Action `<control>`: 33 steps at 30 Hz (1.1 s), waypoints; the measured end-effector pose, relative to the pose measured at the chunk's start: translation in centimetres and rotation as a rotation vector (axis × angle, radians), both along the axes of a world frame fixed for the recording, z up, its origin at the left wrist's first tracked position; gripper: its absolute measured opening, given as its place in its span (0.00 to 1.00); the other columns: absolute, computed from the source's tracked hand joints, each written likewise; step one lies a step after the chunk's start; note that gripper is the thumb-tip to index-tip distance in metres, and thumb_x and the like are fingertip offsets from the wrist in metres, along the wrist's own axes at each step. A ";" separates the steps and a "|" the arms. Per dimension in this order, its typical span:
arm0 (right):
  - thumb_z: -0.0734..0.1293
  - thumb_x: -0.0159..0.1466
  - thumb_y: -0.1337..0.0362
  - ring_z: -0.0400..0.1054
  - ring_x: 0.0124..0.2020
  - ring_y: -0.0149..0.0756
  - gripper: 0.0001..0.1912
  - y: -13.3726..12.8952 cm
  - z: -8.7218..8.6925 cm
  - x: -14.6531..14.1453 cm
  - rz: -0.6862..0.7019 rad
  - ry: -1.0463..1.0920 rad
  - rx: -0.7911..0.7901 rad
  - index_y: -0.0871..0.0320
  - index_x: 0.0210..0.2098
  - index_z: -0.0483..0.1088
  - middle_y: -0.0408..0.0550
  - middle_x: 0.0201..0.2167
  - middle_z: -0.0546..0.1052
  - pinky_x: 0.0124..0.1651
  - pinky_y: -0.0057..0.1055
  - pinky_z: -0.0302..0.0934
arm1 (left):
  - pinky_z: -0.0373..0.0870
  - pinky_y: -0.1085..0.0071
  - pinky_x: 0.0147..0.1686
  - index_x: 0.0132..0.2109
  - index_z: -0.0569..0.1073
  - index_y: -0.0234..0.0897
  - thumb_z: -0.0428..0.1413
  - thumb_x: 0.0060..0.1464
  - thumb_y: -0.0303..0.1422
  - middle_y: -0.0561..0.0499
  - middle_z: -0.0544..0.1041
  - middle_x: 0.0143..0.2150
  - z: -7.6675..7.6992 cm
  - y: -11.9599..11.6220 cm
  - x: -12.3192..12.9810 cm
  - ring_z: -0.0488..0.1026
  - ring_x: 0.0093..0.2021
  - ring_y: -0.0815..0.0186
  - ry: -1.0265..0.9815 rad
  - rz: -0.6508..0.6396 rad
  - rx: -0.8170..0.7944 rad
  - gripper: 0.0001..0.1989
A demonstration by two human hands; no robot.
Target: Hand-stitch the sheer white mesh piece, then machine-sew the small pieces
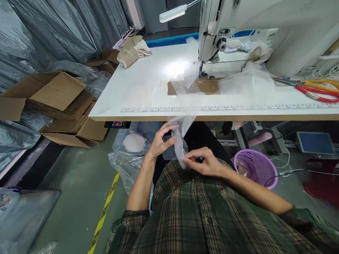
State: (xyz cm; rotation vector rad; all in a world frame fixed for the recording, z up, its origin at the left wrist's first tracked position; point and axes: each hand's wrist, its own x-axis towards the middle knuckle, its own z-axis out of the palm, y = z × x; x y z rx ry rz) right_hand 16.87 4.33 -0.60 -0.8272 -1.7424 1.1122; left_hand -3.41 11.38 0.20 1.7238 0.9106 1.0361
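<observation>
A strip of sheer white fabric [180,141] hangs over the table's front edge, above my lap. My right hand [202,161] pinches its lower end, with a small dark object partly visible among the fingers. On the fabric's other side is my left hand [163,141], thumb and fingers apart, beside the strip's upper part. More sheer fabric [247,83] lies across the white table [143,88], partly over a brown piece [208,85] below the needle of the sewing machine [209,38].
Red- and yellow-handled scissors [312,86] lie at the table's right. A rolled cloth bundle [129,56] sits at its left back corner. Below are a purple basket [255,167], a clear bin [119,141] with white pieces, and cardboard boxes [58,91].
</observation>
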 end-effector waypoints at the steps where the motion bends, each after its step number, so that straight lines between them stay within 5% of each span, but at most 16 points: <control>1: 0.68 0.64 0.61 0.60 0.18 0.25 0.11 -0.8 0.2 0.0 0.049 0.019 0.022 0.61 0.34 0.80 0.44 0.20 0.75 0.21 0.24 0.52 | 0.56 0.53 0.63 0.48 0.79 0.38 0.60 0.48 0.55 0.40 0.72 0.60 -0.3 -0.5 0.5 0.65 0.63 0.47 -0.069 -0.086 -0.050 0.29; 5: 0.67 0.64 0.66 0.61 0.18 0.24 0.07 -2.4 0.6 0.7 0.105 0.030 0.082 0.60 0.35 0.79 0.45 0.23 0.78 0.22 0.24 0.54 | 0.60 0.53 0.60 0.34 0.80 0.37 0.63 0.47 0.52 0.39 0.77 0.54 -1.2 -3.1 1.7 0.69 0.59 0.46 -0.263 -0.281 -0.285 0.22; 8: 0.69 0.64 0.62 0.60 0.19 0.25 0.07 -2.0 0.4 1.7 0.125 -0.027 0.027 0.59 0.37 0.78 0.43 0.22 0.75 0.23 0.24 0.55 | 0.70 0.63 0.46 0.30 0.77 0.36 0.66 0.47 0.44 0.44 0.81 0.39 -1.7 -4.9 1.8 0.77 0.42 0.58 -0.331 -0.103 -0.445 0.15; 11: 0.65 0.67 0.53 0.64 0.25 0.28 0.16 -0.8 0.1 2.5 0.097 -0.077 -0.133 0.59 0.41 0.75 0.44 0.26 0.74 0.28 0.26 0.58 | 0.68 0.74 0.29 0.32 0.77 0.35 0.69 0.45 0.41 0.51 0.78 0.30 -1.8 -5.8 1.5 0.71 0.27 0.71 -0.306 0.079 -0.534 0.14; 16: 0.63 0.66 0.44 0.57 0.21 0.28 0.25 2.8 0.2 1.5 -0.293 0.136 -0.276 0.58 0.49 0.70 0.37 0.21 0.64 0.24 0.26 0.53 | 0.65 0.76 0.23 0.35 0.81 0.34 0.69 0.44 0.42 0.48 0.80 0.32 -1.2 -6.1 1.2 0.70 0.26 0.71 -0.171 0.171 -0.540 0.16; 21: 0.68 0.62 0.45 0.51 0.21 0.26 0.20 6.0 2.3 -2.1 -0.560 0.220 -0.075 0.57 0.29 0.66 0.37 0.19 0.59 0.25 0.26 0.52 | 0.67 0.76 0.24 0.34 0.82 0.35 0.68 0.44 0.42 0.47 0.82 0.33 -0.6 -6.3 2.0 0.72 0.27 0.69 -0.150 0.194 -0.504 0.15; 28: 0.66 0.65 0.47 0.58 0.26 0.27 0.20 6.4 6.2 -2.5 -0.130 -0.103 0.093 0.58 0.44 0.70 0.40 0.26 0.66 0.31 0.28 0.56 | 0.67 0.73 0.23 0.35 0.82 0.35 0.67 0.47 0.43 0.49 0.81 0.27 -0.4 -7.0 2.1 0.71 0.24 0.69 -0.146 0.230 -0.494 0.14; 33: 0.51 0.73 0.47 0.59 0.25 0.28 0.27 4.2 4.8 0.5 -0.010 -0.092 -0.089 0.59 0.39 0.71 0.42 0.25 0.66 0.28 0.27 0.55 | 0.69 0.73 0.27 0.36 0.83 0.36 0.67 0.49 0.41 0.48 0.82 0.31 -0.1 -7.2 0.9 0.75 0.28 0.66 -0.093 0.235 -0.464 0.12</control>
